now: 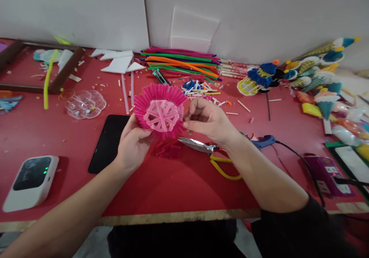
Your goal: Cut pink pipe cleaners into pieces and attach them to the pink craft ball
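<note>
Above the table I hold a round pink pipe-cleaner craft point(163, 114), its rim made of fuzzy upright loops and its middle crossed by pale pink strips in a star pattern. My left hand point(134, 140) is closed around its lower left side. At the right edge, my right hand point(209, 121) has its thumb and curled fingers closed on the rim. Just below lie some clear pink plastic pieces point(170, 150). Scissors point(201, 146) with yellow handles rest partly under my right forearm. A black phone point(108, 144) lies beneath my left hand.
Bundled coloured pipe cleaners point(181, 64) lie at the back, near cut scraps point(198, 89). A blue glue gun point(263, 142) with its cord is at the right, by a purple power strip point(328, 175). A white device point(31, 181) stands left; finished crafts point(319, 69) crowd the right.
</note>
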The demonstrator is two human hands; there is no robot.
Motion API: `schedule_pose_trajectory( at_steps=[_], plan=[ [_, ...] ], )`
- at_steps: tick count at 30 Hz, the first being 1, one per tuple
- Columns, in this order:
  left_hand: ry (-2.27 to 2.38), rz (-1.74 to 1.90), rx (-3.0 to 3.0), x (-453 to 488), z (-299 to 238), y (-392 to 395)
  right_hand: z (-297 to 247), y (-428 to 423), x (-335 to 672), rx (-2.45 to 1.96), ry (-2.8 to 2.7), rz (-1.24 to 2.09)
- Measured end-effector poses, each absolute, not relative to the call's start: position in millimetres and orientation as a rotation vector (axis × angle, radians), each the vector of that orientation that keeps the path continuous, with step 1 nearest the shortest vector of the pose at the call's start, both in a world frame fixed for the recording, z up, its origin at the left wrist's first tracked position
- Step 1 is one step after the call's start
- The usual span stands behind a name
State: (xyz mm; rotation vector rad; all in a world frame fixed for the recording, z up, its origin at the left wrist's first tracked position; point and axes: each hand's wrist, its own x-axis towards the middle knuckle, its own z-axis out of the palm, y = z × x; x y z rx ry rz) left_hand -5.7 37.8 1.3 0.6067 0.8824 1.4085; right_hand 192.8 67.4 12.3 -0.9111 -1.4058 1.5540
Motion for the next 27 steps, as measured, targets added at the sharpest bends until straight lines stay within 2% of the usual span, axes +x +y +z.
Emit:
schedule_pose_trajectory(
  at_steps=[12, 27],
  plan=[
    [0.879, 1.414, 0.599, -2.2, 4.8, 35.2, 12.6, 63.9, 185.9, -0.94, -1.386, 1.443],
    [0.856, 1.398, 0.577, 0.4, 6.8, 33.9, 10.5, 66.5, 187.6, -1.028, -1.376, 1.491]
  ],
)
